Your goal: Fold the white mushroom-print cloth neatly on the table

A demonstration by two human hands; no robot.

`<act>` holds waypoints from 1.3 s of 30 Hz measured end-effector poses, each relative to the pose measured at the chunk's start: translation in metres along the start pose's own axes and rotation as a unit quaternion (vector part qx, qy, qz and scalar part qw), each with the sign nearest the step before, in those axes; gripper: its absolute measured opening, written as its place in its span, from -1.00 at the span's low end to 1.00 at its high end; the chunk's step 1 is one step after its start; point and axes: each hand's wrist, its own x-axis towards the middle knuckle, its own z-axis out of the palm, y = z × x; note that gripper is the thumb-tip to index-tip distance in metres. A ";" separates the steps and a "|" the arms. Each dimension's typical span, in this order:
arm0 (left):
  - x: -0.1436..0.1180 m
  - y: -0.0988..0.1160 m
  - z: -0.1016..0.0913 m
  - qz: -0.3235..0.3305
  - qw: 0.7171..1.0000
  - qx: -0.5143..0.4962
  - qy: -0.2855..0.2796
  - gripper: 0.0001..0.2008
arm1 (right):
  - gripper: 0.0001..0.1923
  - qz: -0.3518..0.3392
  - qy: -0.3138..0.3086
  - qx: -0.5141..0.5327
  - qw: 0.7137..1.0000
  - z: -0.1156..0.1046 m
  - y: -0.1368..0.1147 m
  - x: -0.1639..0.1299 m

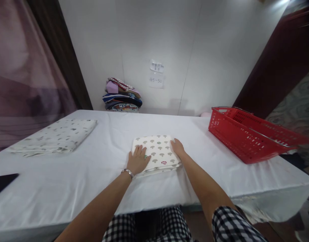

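A folded white cloth (159,149) with a print of grey mushrooms and a few red and green marks lies on the table in front of me. My left hand (138,160) rests flat on its left side, fingers spread, with a green-stoned ring on one finger and a bracelet at the wrist. At the cloth's right edge, my right hand (177,147) has its fingers bent against the border, gripping it; the thumb is hidden. Another folded white cloth (58,134) with a scattered dark print lies apart on the left.
A red plastic basket (235,134) stands at the table's right side. The white-covered table (94,188) meets a pale wall at the back, where a pile of folded fabrics (123,95) sits. A dark flat object (3,183) lies at the left edge. Paper signs (156,80) hang on the wall.
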 end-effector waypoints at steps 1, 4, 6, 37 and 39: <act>0.000 0.000 0.000 0.000 1.000 0.000 -0.001 -0.38 | -0.52 0.007 0.013 -0.001 1.000 -0.001 0.001 -0.001; 0.000 0.001 -0.002 -0.003 1.000 0.001 -0.003 -0.39 | -0.60 0.022 0.045 0.003 0.999 -0.001 -0.001 -0.005; 0.000 0.002 -0.002 -0.004 1.000 0.002 -0.002 -0.39 | -0.65 0.026 0.052 0.009 0.998 -0.001 -0.003 -0.005; 0.048 -0.010 0.006 -0.029 0.999 0.004 0.036 -0.35 | -0.76 0.033 0.016 -0.003 0.999 0.000 0.004 0.008; 0.046 -0.010 0.006 -0.026 0.999 0.010 0.044 -0.35 | -0.71 0.034 0.006 -0.007 0.999 -0.003 0.000 0.015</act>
